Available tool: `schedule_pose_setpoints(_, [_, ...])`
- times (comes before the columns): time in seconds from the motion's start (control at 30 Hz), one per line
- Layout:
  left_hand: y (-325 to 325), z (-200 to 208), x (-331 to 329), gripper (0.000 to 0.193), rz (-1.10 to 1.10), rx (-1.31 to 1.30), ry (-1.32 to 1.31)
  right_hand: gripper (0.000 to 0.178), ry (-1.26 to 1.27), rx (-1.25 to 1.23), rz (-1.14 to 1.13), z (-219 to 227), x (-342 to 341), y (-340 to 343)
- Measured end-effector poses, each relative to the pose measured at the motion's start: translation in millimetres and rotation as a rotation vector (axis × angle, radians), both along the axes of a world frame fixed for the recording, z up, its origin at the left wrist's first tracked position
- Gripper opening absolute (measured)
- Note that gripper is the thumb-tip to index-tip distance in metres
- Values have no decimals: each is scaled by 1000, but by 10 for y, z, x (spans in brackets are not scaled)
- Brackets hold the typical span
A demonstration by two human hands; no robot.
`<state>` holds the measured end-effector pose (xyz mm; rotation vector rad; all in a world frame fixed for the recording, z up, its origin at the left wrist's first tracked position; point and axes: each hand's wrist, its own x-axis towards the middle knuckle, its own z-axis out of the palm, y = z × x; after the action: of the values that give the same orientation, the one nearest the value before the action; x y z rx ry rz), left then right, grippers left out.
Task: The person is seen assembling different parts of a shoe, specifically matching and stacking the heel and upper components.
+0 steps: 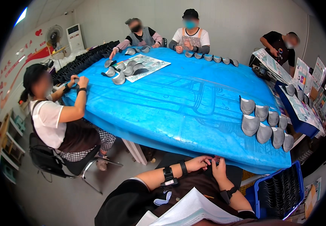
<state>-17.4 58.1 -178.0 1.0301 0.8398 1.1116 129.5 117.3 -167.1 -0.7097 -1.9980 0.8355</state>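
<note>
At the near edge of the table, my left hand (199,163) and my right hand (219,172) meet in front of my dark apron. The fingers of both are bent and pinched close together. Between them seems to be something small and dark, too hidden to name. Dark bands circle both wrists, and a small box-like device sits on the left forearm. Ahead and to the right, on the blue table cover (163,113), stand two rows of grey cup-shaped pieces (250,125) with pale openings.
A blue crate (259,194) of stacked black curved pieces (281,190) stands at my right. More black pieces (84,60) line the far left table edge. Grey pieces (118,78) lie around a printed sheet (153,63). Several people work around the table; one sits at left on a chair (46,156).
</note>
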Motion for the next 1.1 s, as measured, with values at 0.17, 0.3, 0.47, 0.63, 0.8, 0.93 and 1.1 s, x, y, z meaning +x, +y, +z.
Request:
schedule_pose_setpoints(0.17, [2,2,-2,39,-2,2,15,20,-17,-10,8,9,7,-1])
schedule_pose_setpoints(0.3, [-6,11,-1,40,-5,4,8,21,-8,0,13,-5,7,3])
schedule_pose_setpoints(0.47, [-5,4,-2,40,-8,-1,12,22,-6,-6,11,-17,8,3])
schedule_pose_setpoints(0.63, [-4,-2,-3,39,-6,-1,17,23,-13,-11,13,10,4,-7])
schedule_pose_setpoints(0.8, [-2,-9,2,38,-6,-2,20,23,0,-25,14,-5,1,-8])
schedule_pose_setpoints(0.93, [-4,-6,4,38,-2,-8,14,23,9,-35,16,-7,5,-5])
schedule_pose_setpoints(1.1, [-5,-10,8,38,-6,2,14,24,-3,-38,23,-47,13,14])
